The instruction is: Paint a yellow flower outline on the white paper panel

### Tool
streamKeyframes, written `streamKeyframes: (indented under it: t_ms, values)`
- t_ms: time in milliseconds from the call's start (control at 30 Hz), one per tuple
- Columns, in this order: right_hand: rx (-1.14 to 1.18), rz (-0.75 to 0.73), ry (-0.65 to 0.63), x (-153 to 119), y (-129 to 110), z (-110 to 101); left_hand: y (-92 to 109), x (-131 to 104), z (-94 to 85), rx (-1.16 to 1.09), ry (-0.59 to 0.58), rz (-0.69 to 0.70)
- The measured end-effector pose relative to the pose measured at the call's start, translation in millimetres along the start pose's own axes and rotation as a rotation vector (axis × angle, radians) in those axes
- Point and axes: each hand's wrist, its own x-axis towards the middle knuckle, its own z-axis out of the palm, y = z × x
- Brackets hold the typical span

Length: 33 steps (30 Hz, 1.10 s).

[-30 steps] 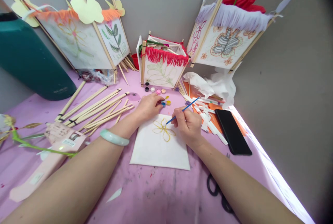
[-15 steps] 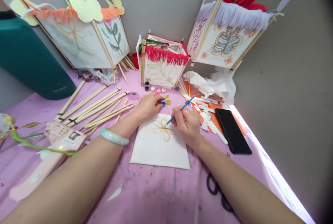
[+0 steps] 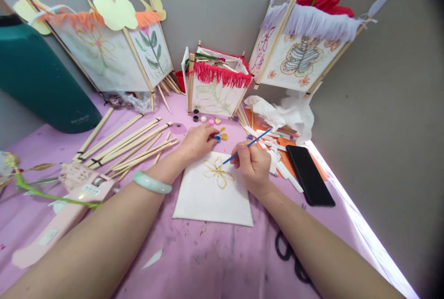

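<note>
A white paper sheet (image 3: 211,197) lies on the pink table cover, with a yellow flower (image 3: 218,172) painted near its top. My right hand (image 3: 253,165) is shut on a thin blue paintbrush (image 3: 250,144), its tip touching the flower's upper right. My left hand (image 3: 199,141) rests at the sheet's top edge, fingertips on a strip of small paint pots (image 3: 220,137). A pale green bangle (image 3: 151,183) circles my left wrist.
Three paper lanterns stand at the back: orange-fringed (image 3: 107,53), red-fringed (image 3: 217,86), white-fringed (image 3: 305,53). Wooden sticks (image 3: 128,144) lie left, a black phone (image 3: 309,174) right, crumpled white paper (image 3: 287,111) behind it. Scissors (image 3: 291,255) lie under my right forearm. A teal container (image 3: 38,81) lies far left.
My right hand has shifted slightly right and the brush has tilted flatter, its tip staying on the flower. My left hand has not moved.
</note>
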Motion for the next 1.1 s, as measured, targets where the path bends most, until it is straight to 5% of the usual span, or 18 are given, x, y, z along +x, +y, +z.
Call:
streamKeyframes:
  t_ms: [467,700,1100]
  values:
    - [-0.004,-0.041,-0.077,-1.1,4.4,0.6,0.1,0.3,-0.1,0.001,-0.006,-0.005]
    - [-0.038,0.004,0.056,0.1,0.7,-4.3,1.8,0.4,-0.2,0.001,-0.004,-0.005]
    - [-0.042,-0.02,0.006,-0.4,0.9,-0.9,1.4,0.8,-1.2,0.004,-0.005,-0.003]
